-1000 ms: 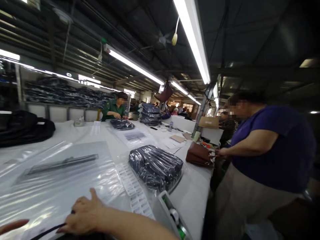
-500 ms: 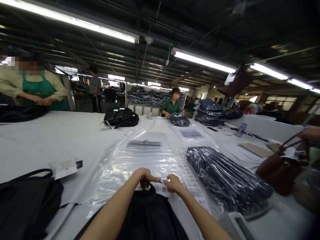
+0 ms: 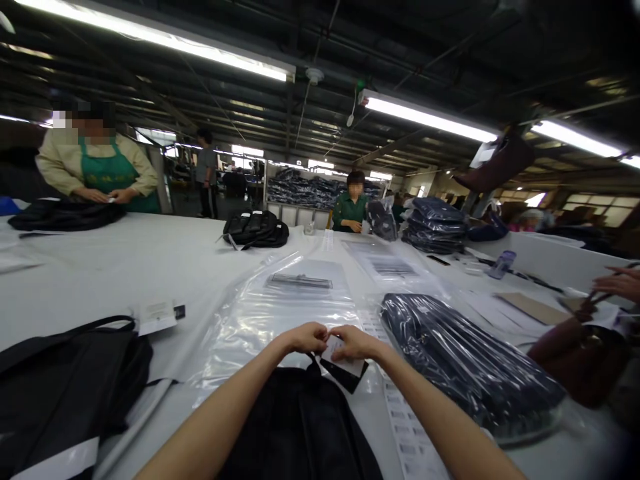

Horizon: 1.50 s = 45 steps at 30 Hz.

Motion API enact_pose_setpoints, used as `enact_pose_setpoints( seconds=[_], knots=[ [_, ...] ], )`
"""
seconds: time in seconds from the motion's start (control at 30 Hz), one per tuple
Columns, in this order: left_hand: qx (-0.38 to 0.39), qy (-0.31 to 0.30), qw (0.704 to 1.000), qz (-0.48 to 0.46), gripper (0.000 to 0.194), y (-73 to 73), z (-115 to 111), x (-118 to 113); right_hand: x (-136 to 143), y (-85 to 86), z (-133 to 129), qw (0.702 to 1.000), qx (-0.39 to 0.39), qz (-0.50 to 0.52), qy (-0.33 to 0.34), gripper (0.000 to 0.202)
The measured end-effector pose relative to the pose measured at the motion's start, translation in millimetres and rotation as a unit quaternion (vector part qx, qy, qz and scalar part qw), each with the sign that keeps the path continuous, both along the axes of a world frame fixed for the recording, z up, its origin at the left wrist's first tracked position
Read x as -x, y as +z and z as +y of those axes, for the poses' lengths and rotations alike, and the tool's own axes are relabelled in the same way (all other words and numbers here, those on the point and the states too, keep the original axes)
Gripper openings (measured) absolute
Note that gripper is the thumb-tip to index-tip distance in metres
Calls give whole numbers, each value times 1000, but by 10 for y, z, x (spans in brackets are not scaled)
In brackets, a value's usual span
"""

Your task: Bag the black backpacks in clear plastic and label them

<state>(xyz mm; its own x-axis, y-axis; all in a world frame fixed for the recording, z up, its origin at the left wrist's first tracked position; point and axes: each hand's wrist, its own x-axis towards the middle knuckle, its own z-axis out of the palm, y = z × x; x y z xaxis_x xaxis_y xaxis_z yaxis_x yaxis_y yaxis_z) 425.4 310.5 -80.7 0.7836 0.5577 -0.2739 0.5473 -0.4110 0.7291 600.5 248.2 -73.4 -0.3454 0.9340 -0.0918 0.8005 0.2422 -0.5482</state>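
A black backpack (image 3: 290, 427) lies in front of me, its top loop pointing away. Just past that loop, my right hand (image 3: 354, 345) pinches white and black hang tags (image 3: 345, 375). Fingertips of my left hand (image 3: 311, 338) are pinched together at the upper edge of the tags, almost touching the right hand; what sits between them is too small to make out. Under and beyond both hands lie clear plastic bags (image 3: 295, 310). A sheet of barcode stickers (image 3: 407, 427) passes beneath my right forearm.
At left lies another black backpack (image 3: 65, 393) with a tag (image 3: 157, 317). Plastic-wrapped dark bags (image 3: 465, 360) lie at right, with a wrapped stack (image 3: 434, 225) farther back. Co-workers stand across the white table (image 3: 165, 257). Another person's hand (image 3: 620, 285) holds a maroon bag (image 3: 580, 360) at right.
My hands have come together, and the tags have been lifted and turned into my right hand. The co-worker opposite has tilted a wrapped bag upright. The view has shifted slightly left.
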Motion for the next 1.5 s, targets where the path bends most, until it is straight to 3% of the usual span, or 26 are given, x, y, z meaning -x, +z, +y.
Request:
enact_pose_setpoints(
  seconds=[0.1,0.27,0.33,0.47,0.53,0.6,0.7,0.83,0.97,1.03,1.1,1.17,1.23,1.3,1.4,1.5],
  knots=[
    [8,19,999,-47,12,21,-55,63,92,189,-37,997,-12,-71,-20,26],
    [21,32,995,-92,6,-12,-110,106,188,379,-115,984,-76,-156,-37,30],
    [35,35,993,-104,7,-13,-115,133,194,410,-129,982,-66,-174,-39,31],
    [64,45,989,-126,30,15,-110,188,174,424,-135,976,-59,-202,-57,43],
    [77,59,986,-136,37,36,-105,200,159,425,-136,974,-50,-213,-52,35],
    [84,83,982,-145,37,62,-104,207,143,436,-142,974,-37,-220,-40,25],
    [76,155,967,-185,32,119,-144,235,130,496,-175,971,-41,-231,-38,25],
    [102,276,926,-237,21,198,-395,339,183,645,-283,961,-74,-256,-76,22],
    [260,295,888,-240,50,207,-880,439,457,693,-577,954,-105,-262,-103,21],
    [380,283,840,-264,58,160,-1100,457,663,627,-828,961,-100,-242,-93,25],
    [429,307,802,-281,53,77,-1241,470,845,516,-1110,980,-81,-178,-47,29],
    [385,367,801,-276,38,-21,-1293,508,939,385,-1349,996,-41,-74,23,33],
    [322,415,808,-268,26,-89,-1270,590,920,236,-1473,999,-8,31,35,36],
    [283,431,814,-266,21,-91,-1199,708,814,58,-1462,992,-22,108,-67,33],
    [252,426,833,-246,18,11,-1068,880,632,-264,-1296,948,-42,156,-273,38],
    [239,403,858,-213,13,120,-969,974,581,-562,-1160,914,84,229,-323,36]
  ],
)
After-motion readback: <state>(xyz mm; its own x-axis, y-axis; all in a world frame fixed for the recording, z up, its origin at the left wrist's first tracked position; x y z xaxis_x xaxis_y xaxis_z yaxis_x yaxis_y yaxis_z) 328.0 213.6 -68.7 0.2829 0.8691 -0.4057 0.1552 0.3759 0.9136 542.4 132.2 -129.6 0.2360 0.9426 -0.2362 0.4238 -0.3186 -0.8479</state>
